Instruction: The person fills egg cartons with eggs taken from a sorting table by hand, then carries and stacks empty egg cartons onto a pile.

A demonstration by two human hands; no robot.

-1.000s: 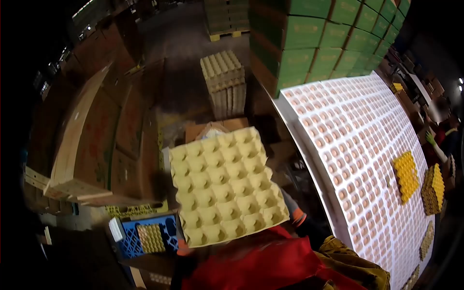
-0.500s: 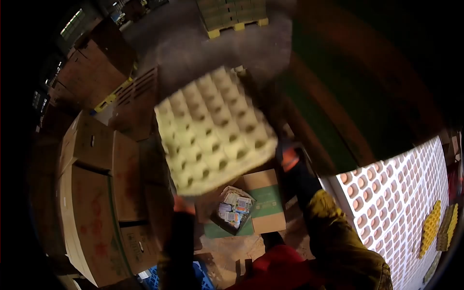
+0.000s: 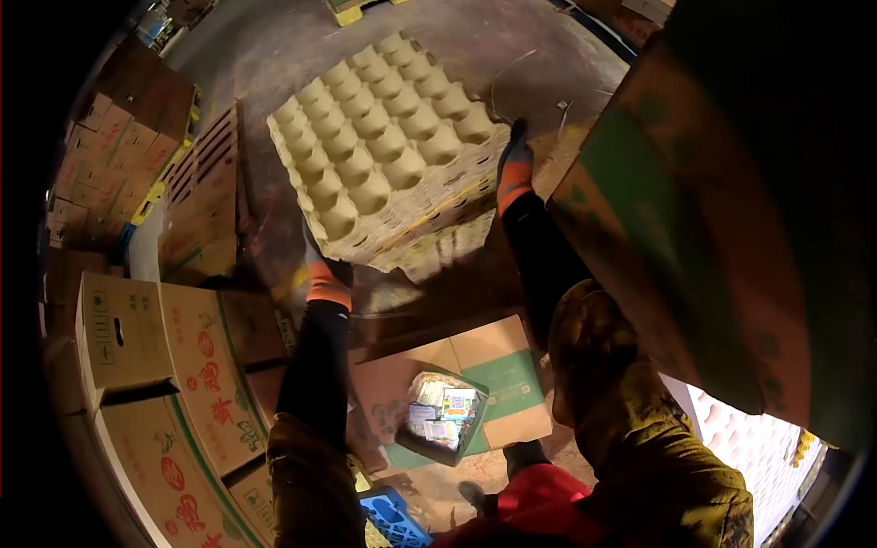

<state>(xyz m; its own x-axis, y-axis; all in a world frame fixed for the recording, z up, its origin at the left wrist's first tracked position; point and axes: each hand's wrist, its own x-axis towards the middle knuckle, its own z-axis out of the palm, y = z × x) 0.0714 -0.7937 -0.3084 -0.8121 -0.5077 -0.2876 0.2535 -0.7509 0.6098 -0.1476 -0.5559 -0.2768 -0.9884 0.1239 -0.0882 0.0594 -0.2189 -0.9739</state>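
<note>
A thick stack of pale pulp egg trays [image 3: 375,137], its cups bare on top, is between my two hands out in front of me. My left hand [image 3: 329,279], in a dark and orange glove, grips the near left corner, with its fingertips hidden under the stack. At the right side, my right hand [image 3: 516,169] in a matching glove presses against the edge. More tray layers [image 3: 448,242] show beneath, partly in shadow; whether they belong to the same stack I cannot tell.
Printed cartons [image 3: 206,384] are stacked at left, by a wooden pallet [image 3: 206,164]. A carton [image 3: 498,379] below me bears an open box of small printed packets [image 3: 443,411]. A large carton [image 3: 694,228] looms at right, above white egg-filled trays [image 3: 749,457]. A blue crate [image 3: 393,521] sits low.
The tray stack has moved forward and up in view, with both arms stretched further out. My view has shifted, so the egg-filled trays at right show less.
</note>
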